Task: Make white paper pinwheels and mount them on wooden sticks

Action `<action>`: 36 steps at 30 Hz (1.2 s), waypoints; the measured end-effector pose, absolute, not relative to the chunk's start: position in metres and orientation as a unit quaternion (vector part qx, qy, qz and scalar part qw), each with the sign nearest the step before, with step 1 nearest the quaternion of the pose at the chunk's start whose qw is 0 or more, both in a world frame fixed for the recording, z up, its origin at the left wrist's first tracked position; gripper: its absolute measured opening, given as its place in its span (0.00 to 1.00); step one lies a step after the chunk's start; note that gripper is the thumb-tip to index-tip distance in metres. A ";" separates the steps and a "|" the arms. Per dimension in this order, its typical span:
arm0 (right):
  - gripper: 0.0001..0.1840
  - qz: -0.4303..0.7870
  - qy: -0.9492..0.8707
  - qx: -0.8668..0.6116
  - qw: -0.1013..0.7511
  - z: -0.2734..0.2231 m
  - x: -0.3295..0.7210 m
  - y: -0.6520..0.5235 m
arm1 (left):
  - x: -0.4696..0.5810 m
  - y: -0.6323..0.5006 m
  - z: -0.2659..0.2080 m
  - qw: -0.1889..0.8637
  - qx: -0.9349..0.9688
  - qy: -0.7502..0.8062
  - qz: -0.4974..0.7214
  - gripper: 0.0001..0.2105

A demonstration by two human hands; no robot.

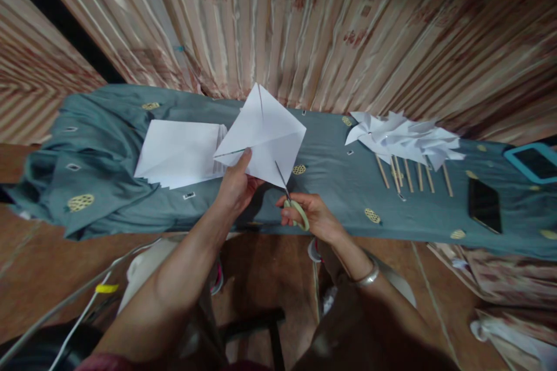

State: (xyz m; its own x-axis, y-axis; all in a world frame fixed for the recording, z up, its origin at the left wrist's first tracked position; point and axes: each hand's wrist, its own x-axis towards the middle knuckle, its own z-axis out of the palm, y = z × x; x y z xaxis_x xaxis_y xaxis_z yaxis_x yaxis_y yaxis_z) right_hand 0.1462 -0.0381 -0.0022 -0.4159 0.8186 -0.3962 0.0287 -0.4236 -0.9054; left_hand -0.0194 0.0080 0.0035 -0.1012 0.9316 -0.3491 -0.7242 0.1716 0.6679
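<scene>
My left hand [238,185] grips a white square paper sheet [272,122] near its lower left edge, thumb on top and fingers beneath. Slits run inward from the top corner and the left corner of the sheet, and crease lines cross it. In my right hand [315,214] are scissors [300,213] with pale green handles. Their blades lie at the sheet's bottom corner, pointing toward its middle. Left of the held sheet rests a stack of white paper [178,151], fanned slightly along its front edge.
Several white paper pinwheels [404,136] on wooden sticks lie in a row at the right. Beyond them are a dark phone [484,204] and a blue-framed device [531,162]. A green-grey cloth [343,208] covers the narrow table; a curtain [278,23] hangs behind. A white cable [87,307] runs at lower left.
</scene>
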 end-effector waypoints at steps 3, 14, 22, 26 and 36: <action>0.24 0.710 -0.447 -0.467 0.281 -0.003 0.145 -0.038 | -0.020 0.008 0.003 0.658 0.141 0.393 0.627 0.06; 0.26 0.688 -0.469 -0.477 0.283 0.000 0.145 -0.037 | -0.014 0.003 0.004 0.666 0.126 0.400 0.617 0.05; 0.23 0.682 -0.461 -0.485 0.296 -0.002 0.143 -0.038 | -0.015 0.004 0.003 0.662 0.134 0.413 0.611 0.07; 0.24 0.688 -0.453 -0.485 0.293 -0.001 0.142 -0.037 | -0.015 0.003 0.003 0.665 0.133 0.410 0.610 0.07; 0.23 0.670 -0.479 -0.480 0.304 -0.007 0.143 -0.035 | -0.011 0.000 0.003 0.680 0.131 0.393 0.605 0.06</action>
